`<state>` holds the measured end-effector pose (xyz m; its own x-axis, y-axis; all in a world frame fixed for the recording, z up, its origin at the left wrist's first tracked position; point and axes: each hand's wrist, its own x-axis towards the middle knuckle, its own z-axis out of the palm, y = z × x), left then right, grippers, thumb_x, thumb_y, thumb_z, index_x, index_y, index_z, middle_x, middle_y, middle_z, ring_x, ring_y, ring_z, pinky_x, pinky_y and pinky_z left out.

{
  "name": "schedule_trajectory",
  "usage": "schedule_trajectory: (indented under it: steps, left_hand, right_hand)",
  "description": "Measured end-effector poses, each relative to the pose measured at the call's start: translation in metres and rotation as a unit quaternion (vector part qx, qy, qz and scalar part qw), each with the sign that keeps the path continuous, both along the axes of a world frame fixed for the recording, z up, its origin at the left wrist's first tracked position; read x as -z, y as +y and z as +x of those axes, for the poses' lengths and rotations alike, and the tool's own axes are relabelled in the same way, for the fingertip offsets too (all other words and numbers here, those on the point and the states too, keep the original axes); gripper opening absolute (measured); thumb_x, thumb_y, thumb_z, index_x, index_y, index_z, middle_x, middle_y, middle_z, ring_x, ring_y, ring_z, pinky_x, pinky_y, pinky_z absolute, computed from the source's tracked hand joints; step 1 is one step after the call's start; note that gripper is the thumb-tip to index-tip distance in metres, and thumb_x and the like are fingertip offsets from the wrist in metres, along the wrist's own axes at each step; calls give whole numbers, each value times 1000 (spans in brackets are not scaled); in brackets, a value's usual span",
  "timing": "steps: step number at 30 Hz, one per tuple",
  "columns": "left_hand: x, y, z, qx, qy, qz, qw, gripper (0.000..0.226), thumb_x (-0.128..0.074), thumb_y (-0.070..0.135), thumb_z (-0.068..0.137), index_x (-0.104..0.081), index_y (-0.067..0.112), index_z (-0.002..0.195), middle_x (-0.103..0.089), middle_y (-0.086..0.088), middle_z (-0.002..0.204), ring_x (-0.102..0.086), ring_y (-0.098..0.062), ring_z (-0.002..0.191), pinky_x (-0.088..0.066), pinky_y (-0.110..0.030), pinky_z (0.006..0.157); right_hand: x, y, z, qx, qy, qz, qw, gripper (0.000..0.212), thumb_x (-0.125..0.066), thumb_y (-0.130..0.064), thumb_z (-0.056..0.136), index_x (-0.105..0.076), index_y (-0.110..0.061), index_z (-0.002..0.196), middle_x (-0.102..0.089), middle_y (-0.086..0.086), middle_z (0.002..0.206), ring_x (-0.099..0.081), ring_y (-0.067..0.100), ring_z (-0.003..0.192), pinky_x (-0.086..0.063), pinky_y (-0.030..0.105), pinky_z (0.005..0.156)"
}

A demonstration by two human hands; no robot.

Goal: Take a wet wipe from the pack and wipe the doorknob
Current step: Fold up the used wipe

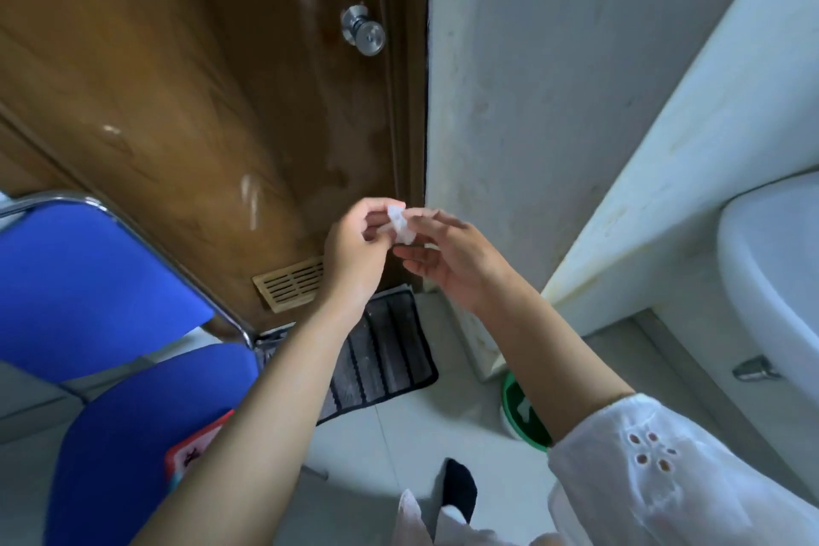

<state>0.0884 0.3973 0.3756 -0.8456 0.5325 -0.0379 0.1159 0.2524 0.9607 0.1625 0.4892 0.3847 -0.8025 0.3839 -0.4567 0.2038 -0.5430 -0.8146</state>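
A small crumpled white wet wipe (400,226) sits between my two hands in front of the brown door. My left hand (354,248) pinches it with curled fingers and thumb. My right hand (447,262) touches its other side with fingers mostly relaxed; whether it grips the wipe is unclear. The round silver doorknob (364,30) is on the door well above both hands, untouched. A red-and-white wipe pack (195,448) lies on the blue chair seat, partly hidden by my left forearm.
A blue folding chair (88,279) with a chrome frame stands at the left. A striped dark mat (385,355) lies at the door's foot. A white wall (532,102), a white sink (780,279) and a green-rimmed bucket (514,408) are at the right.
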Motion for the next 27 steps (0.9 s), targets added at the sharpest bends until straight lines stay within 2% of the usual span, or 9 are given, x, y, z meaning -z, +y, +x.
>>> schedule_trajectory:
  steps: [5,7,9,13,15,19,22,25,27]
  left_hand:
    - [14,-21,7,-6,-36,-10,999,22,-46,11,92,-61,28,90,-66,3,103,-60,-12,98,-49,-29,88]
    - [17,-23,12,-1,-77,-10,997,18,-44,22,96,-62,22,100,-62,5,103,-57,-7,92,-48,-23,79]
    - [24,-19,22,22,-110,-20,994,20,-47,27,95,-62,19,105,-61,5,99,-57,-11,92,-48,-23,77]
    - [38,-5,43,96,-126,-58,986,12,-57,16,90,-61,19,101,-64,-4,98,-62,-22,96,-52,-34,89]
    - [48,4,57,132,-146,-55,979,14,-59,9,88,-59,17,99,-64,-8,98,-63,-21,90,-53,-31,84]
    - [67,20,83,146,-191,-46,970,19,-60,0,85,-58,19,88,-63,-6,95,-62,-21,88,-54,-22,74]
    - [72,31,98,124,-190,-41,973,22,-60,-4,84,-57,18,86,-61,-7,98,-60,-19,88,-52,-14,59]
    - [77,43,109,113,-166,-39,979,23,-60,-5,84,-57,18,86,-61,-7,98,-61,-20,92,-54,-19,66]
    - [83,50,115,128,-157,-60,977,20,-60,-1,85,-57,18,86,-65,-8,99,-63,-21,94,-56,-28,76]
  right_hand:
    - [19,-19,1,77,-3,-35,996,17,-58,11,81,-58,-5,87,-61,12,93,-63,23,84,-53,27,75]
    - [23,-22,5,106,-15,-8,994,23,-61,14,78,-55,-8,80,-60,15,96,-63,27,88,-54,29,77]
    - [28,-23,20,124,-28,64,990,27,-64,13,75,-54,-13,75,-60,10,86,-63,24,80,-54,24,68]
    - [45,-18,52,176,-77,176,966,31,-63,13,73,-56,-16,67,-61,5,69,-58,21,70,-51,28,69]
    - [54,-16,72,202,-90,179,959,32,-56,16,75,-57,-15,66,-59,5,66,-56,19,63,-50,22,61]
    - [64,-6,107,231,-95,117,961,26,-43,15,82,-57,-8,80,-59,7,71,-57,10,53,-45,9,44]
    - [72,5,120,263,-99,33,959,7,-51,-4,89,-56,-6,94,-60,13,86,-58,17,63,-51,20,56]
    - [81,18,126,248,-125,7,961,11,-64,-16,86,-61,-6,87,-60,9,81,-58,18,65,-52,25,65]
    - [83,23,130,222,-154,6,963,9,-69,-11,81,-63,-4,82,-58,6,75,-57,17,64,-52,24,62]
